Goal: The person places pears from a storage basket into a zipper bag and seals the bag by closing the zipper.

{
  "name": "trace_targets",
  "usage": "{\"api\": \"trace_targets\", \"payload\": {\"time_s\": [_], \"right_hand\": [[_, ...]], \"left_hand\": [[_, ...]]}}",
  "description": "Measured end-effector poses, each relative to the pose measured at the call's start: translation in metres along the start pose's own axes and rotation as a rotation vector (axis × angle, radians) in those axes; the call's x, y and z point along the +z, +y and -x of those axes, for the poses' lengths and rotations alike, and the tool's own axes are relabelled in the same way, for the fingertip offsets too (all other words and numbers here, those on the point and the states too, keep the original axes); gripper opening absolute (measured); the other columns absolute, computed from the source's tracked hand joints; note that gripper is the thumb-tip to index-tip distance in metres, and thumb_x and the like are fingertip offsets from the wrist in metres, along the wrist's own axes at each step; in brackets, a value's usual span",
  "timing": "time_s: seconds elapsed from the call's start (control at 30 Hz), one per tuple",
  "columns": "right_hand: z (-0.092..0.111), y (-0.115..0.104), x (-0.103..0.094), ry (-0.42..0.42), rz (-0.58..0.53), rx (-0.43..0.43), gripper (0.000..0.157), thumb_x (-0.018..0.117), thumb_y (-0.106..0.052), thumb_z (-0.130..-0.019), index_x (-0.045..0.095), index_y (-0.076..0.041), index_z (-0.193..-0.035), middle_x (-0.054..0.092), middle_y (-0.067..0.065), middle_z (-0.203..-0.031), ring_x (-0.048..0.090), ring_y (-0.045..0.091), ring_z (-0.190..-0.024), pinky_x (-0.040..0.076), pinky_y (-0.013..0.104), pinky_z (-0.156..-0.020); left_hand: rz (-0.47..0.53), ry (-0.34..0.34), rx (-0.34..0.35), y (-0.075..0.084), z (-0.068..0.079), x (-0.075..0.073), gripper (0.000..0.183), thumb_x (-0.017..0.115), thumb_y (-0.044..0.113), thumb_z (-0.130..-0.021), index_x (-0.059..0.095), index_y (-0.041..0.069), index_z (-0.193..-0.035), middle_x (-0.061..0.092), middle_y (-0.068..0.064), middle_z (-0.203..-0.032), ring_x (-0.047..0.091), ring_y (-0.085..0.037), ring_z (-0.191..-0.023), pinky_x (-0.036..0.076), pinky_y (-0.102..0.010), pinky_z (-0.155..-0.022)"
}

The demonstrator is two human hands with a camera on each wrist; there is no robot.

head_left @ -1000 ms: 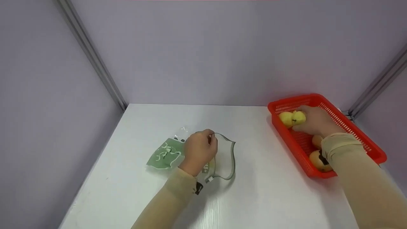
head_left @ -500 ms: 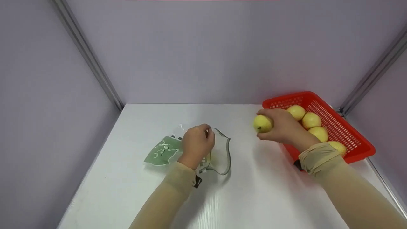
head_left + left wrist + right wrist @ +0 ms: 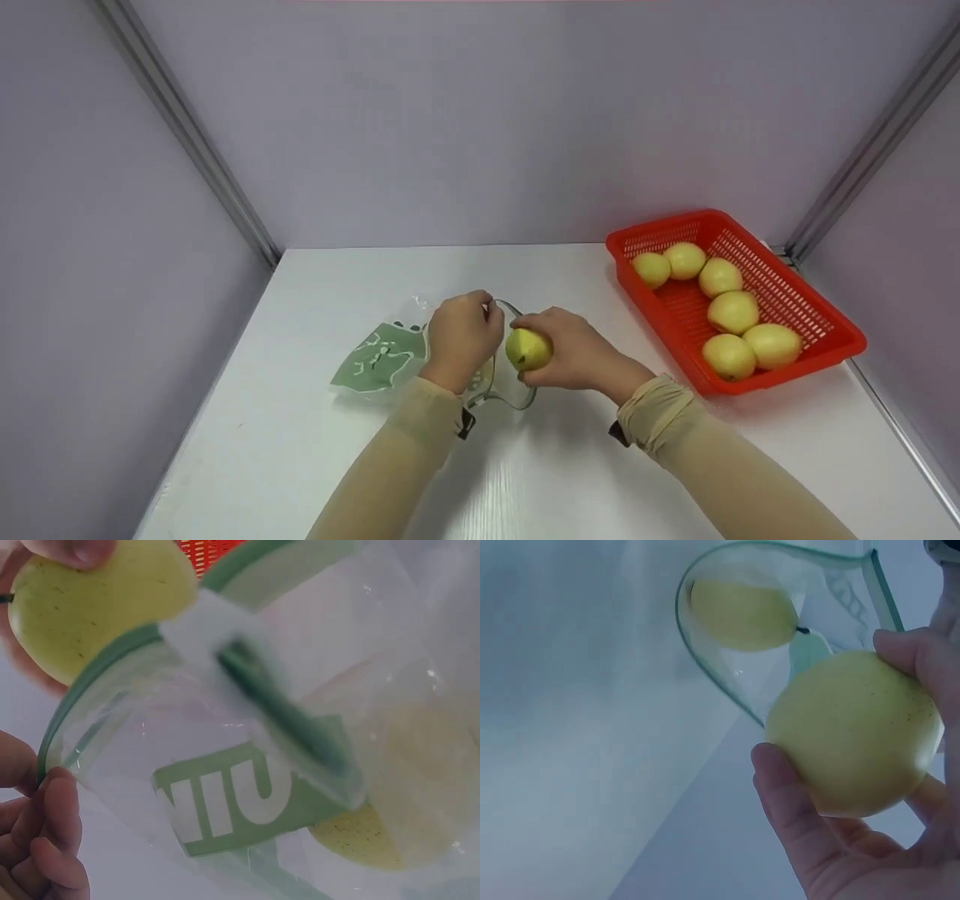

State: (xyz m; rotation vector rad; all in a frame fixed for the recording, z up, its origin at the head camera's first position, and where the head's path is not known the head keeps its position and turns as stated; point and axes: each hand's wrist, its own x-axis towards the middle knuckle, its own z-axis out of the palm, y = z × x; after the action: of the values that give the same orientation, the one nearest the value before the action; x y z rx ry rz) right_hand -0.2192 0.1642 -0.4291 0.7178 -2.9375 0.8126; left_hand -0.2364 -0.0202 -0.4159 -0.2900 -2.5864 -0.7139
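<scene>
My left hand (image 3: pixel 463 337) pinches the green rim of a clear plastic zip bag (image 3: pixel 382 356) with green print, its mouth standing open to the right. A yellow pear (image 3: pixel 742 615) lies inside the bag, seen through the plastic in both wrist views. In my right hand (image 3: pixel 574 352) is another yellow pear (image 3: pixel 527 349), its stem end facing left, gripped between thumb and fingers right at the bag's mouth. The left wrist view shows this pear beside the rim, and the slider (image 3: pixel 277 705) blurred close to the camera.
A red plastic basket (image 3: pixel 670 337) with several yellow pears (image 3: pixel 733 312) stands at the right of the white table (image 3: pixel 570 480). Pale panels (image 3: pixel 450 127) rise behind and at both sides.
My right hand has taken a pear out of the red basket and carried it left to the bag's mouth. The left hand keeps holding the bag's rim in about the same place.
</scene>
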Motion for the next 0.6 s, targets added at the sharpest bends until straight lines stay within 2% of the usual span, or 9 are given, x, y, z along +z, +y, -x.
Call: {"api": "trace_targets", "payload": {"time_s": [0.33, 0.6], "right_hand": [[-0.016, -0.005, 0.02, 0.061, -0.068, 0.139, 0.068, 0.083, -0.035, -0.066, 0.057, -0.034, -0.129, 0.043, 0.004, -0.115, 0.05, 0.02, -0.098, 0.052, 0.036, -0.081], [-0.027, -0.013, 0.03, 0.088, -0.053, 0.155, 0.071, 0.082, -0.033, -0.068, 0.054, -0.031, -0.133, 0.045, 0.008, -0.124, 0.046, 0.022, -0.111, 0.051, 0.04, -0.085]], "left_hand": [[0.047, 0.045, 0.019, 0.005, 0.0, -0.001, 0.015, 0.065, 0.016, -0.085, 0.072, 0.006, -0.078, 0.067, -0.002, -0.064, 0.056, -0.012, -0.052, 0.048, -0.027, -0.05], [-0.033, 0.05, -0.003, 0.004, 0.0, -0.004, 0.016, 0.066, 0.021, -0.085, 0.074, 0.008, -0.08, 0.071, -0.003, -0.07, 0.064, -0.017, -0.058, 0.052, -0.036, -0.058]]}}
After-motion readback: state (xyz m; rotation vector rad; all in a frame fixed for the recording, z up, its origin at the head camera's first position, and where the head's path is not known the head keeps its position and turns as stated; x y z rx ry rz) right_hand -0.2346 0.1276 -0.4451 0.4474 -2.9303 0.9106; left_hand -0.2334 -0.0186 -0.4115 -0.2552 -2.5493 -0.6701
